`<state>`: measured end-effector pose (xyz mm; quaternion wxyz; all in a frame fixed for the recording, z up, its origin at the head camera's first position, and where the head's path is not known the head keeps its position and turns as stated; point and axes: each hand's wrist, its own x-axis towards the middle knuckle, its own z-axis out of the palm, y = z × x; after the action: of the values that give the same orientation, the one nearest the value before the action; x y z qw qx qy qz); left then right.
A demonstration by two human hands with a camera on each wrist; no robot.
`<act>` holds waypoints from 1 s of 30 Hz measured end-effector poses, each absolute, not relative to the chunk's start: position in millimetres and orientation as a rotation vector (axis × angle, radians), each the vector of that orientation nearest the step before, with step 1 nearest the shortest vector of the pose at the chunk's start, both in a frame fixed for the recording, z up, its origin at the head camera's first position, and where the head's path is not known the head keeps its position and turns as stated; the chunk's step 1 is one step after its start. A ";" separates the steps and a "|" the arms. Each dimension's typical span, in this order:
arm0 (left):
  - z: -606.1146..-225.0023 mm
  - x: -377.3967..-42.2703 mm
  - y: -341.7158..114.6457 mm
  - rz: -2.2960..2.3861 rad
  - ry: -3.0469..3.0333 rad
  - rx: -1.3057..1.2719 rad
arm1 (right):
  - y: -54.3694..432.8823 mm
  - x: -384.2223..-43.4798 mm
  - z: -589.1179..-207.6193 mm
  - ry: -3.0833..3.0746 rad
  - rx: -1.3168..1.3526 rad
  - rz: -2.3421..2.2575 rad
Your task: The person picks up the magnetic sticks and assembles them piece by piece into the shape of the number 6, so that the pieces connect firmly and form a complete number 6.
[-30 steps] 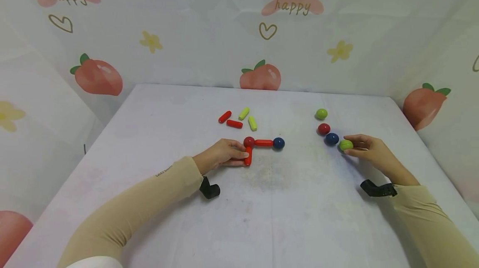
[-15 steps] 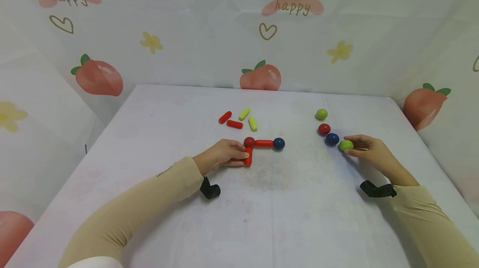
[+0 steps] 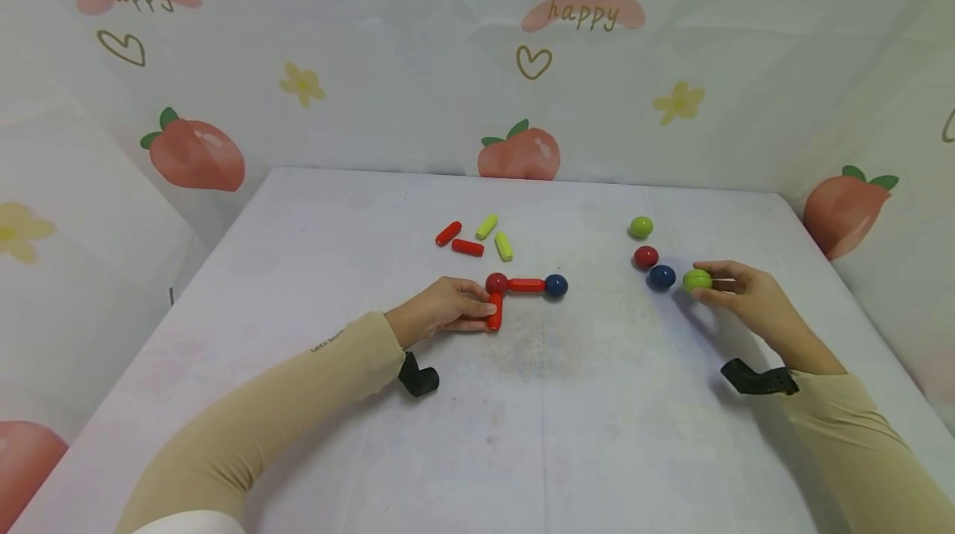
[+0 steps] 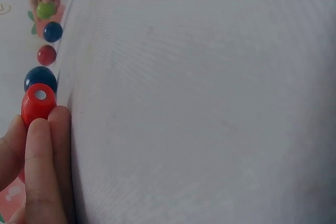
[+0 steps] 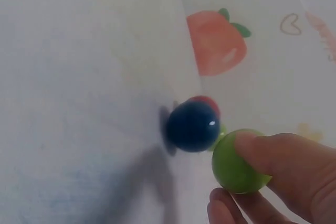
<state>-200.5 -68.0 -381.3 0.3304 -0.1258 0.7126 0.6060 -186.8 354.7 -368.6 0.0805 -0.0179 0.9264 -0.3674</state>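
With thumb and fingers, my left hand [image 3: 445,303] grips a red rod [image 3: 496,314] on the table. Its upper end meets a red ball [image 3: 496,283]. From that ball a second red rod [image 3: 526,285] runs right to a dark blue ball [image 3: 555,286], forming a corner. A pale round spot shows on the held rod's end [image 4: 40,96] in the left wrist view. On the right, my right hand [image 3: 753,302] pinches a lime green ball [image 3: 697,280], held just off the table. The right wrist view shows the thumb across this green ball [image 5: 231,166].
Left of the right hand lie a blue ball [image 3: 661,278], a red ball [image 3: 646,257] and another green ball [image 3: 642,227]. Behind the joined pieces are loose red rods [image 3: 467,247] and yellow-green rods [image 3: 503,246]. A peach-printed cloth [image 3: 418,86] hangs behind the white table [image 3: 477,451].
My right hand has lifted the green ball slightly and shifted it a little right, away from the blue ball. The left hand and the joined rods have stayed put.
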 end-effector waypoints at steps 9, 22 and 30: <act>-380.3 -200.6 -68.2 1.569 1.875 -0.330 | 344.7 -178.5 -356.9 2.731 -0.063 -1.223; -381.5 -200.9 -68.3 1.581 1.863 -0.328 | 309.4 -170.2 -351.0 2.742 -0.202 -1.370; -380.5 -200.3 -68.6 1.580 1.861 -0.325 | 286.2 -167.3 -348.9 2.695 -0.265 -1.425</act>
<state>-200.3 -68.6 -380.5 0.3331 -0.1244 0.7126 0.6048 -167.3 286.2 -348.9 0.0406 -0.0864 0.8800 -0.4653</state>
